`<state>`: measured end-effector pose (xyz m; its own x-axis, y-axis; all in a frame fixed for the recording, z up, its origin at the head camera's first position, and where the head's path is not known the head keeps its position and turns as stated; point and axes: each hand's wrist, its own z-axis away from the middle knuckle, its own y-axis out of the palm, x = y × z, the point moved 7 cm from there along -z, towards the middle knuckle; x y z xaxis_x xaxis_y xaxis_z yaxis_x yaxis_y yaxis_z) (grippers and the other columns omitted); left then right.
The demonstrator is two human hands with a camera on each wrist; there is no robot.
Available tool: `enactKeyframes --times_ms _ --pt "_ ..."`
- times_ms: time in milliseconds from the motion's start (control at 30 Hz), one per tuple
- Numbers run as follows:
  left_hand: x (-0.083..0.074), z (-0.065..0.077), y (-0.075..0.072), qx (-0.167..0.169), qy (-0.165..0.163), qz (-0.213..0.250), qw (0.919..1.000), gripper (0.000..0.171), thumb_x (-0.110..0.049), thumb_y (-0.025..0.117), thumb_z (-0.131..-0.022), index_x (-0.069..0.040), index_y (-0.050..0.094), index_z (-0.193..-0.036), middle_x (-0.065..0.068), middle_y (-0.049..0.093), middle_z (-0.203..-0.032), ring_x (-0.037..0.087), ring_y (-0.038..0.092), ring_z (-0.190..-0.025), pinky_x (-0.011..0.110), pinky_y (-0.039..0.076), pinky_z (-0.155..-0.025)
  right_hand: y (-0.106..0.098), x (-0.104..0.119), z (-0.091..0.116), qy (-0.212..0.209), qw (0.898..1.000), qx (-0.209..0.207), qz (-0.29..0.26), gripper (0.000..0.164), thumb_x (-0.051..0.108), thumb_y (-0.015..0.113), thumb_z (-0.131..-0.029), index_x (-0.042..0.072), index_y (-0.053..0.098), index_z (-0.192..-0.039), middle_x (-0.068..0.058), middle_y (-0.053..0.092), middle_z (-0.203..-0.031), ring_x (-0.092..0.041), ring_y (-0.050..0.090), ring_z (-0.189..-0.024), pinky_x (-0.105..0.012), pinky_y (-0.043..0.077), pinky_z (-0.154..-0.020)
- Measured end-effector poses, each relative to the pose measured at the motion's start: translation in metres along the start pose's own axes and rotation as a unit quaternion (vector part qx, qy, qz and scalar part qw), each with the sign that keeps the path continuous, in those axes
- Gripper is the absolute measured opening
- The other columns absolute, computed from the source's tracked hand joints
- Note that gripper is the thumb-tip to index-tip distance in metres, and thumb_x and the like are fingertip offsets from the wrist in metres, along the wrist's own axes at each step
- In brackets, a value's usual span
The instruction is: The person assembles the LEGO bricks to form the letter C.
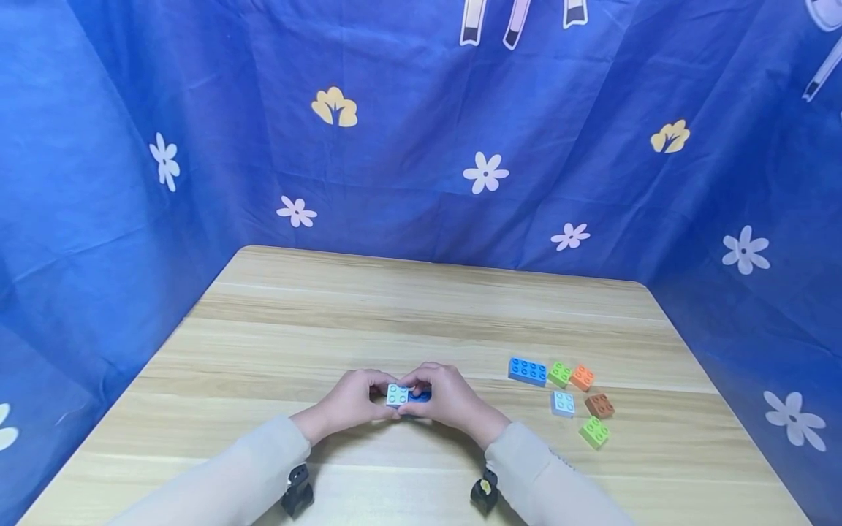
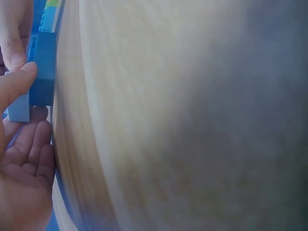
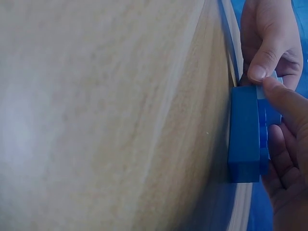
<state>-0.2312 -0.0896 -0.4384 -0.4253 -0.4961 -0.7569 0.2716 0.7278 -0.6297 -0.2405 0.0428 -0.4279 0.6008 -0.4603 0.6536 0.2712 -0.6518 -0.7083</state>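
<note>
A light blue square brick [image 1: 397, 395] sits over the left end of a longer blue brick [image 1: 419, 397] near the front middle of the table. My left hand [image 1: 351, 400] pinches the light blue brick from the left between thumb and fingers. From the other side, my right hand [image 1: 447, 394] pinches that brick too, its thumb and fingertips near the left thumb. The blue brick [image 3: 244, 134] lies under it, studs facing up, low against the tabletop. Whether the two bricks are fully pressed together cannot be told.
On the wooden table [image 1: 395, 314], to the right, lie a long blue brick [image 1: 528, 371], two green bricks [image 1: 560, 374], an orange brick [image 1: 582, 377], a brown brick [image 1: 600, 405] and another light blue brick [image 1: 563, 403]. Blue patterned cloth [image 1: 421, 146] surrounds the table's back and sides.
</note>
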Motion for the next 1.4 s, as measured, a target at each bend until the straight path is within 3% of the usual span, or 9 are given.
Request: enactKeyframes --times_ms 300,700,933,1100,1400 --pt "0.007 0.002 -0.004 -0.013 -0.003 0.040 0.9991 0.036 -0.020 0.084 -0.070 -0.010 0.071 -0.102 -0.007 0.068 -0.087 0.016 0.063 -0.083 0.034 0.052 -0.081 0.000 -0.004 0.000 0.019 1.000 0.003 -0.008 0.037 0.025 0.084 -0.072 0.011 0.072 -0.104 0.009 0.063 -0.089 -0.001 0.056 -0.076 -0.016 0.049 -0.069" --pt "0.007 0.003 -0.009 -0.030 -0.006 0.043 0.9986 0.030 -0.016 0.083 -0.072 -0.011 0.071 -0.099 -0.007 0.068 -0.088 0.019 0.064 -0.084 0.035 0.052 -0.082 -0.001 -0.004 0.001 0.021 1.000 0.000 -0.007 0.036 0.024 0.084 -0.072 0.012 0.072 -0.104 0.009 0.062 -0.087 -0.002 0.056 -0.076 -0.016 0.049 -0.069" --pt "0.006 0.005 -0.011 -0.035 -0.002 0.036 0.9987 0.028 -0.012 0.083 -0.072 -0.009 0.071 -0.097 -0.007 0.068 -0.087 0.019 0.064 -0.083 0.037 0.053 -0.081 -0.002 -0.006 0.007 0.008 1.000 0.001 -0.007 0.044 0.033 0.080 -0.076 0.013 0.066 -0.113 0.007 0.063 -0.101 -0.004 0.058 -0.086 -0.020 0.049 -0.078" --pt "0.007 0.006 -0.012 -0.040 -0.006 0.026 0.9988 0.030 -0.014 0.083 -0.071 -0.007 0.071 -0.098 -0.006 0.068 -0.087 0.018 0.064 -0.083 0.036 0.052 -0.080 -0.017 -0.013 0.018 0.023 1.000 -0.008 -0.005 0.048 0.034 0.078 -0.078 0.015 0.062 -0.120 0.005 0.062 -0.110 -0.007 0.058 -0.094 -0.027 0.049 -0.086" --pt "0.010 0.004 -0.010 -0.034 -0.027 0.023 0.9988 0.031 -0.016 0.083 -0.071 -0.010 0.071 -0.099 -0.010 0.067 -0.087 0.015 0.062 -0.084 0.033 0.051 -0.081 -0.058 -0.036 0.051 0.039 0.998 -0.046 0.037 0.047 0.027 0.079 -0.078 0.014 0.062 -0.120 0.003 0.063 -0.112 -0.006 0.056 -0.095 -0.035 0.050 -0.086"
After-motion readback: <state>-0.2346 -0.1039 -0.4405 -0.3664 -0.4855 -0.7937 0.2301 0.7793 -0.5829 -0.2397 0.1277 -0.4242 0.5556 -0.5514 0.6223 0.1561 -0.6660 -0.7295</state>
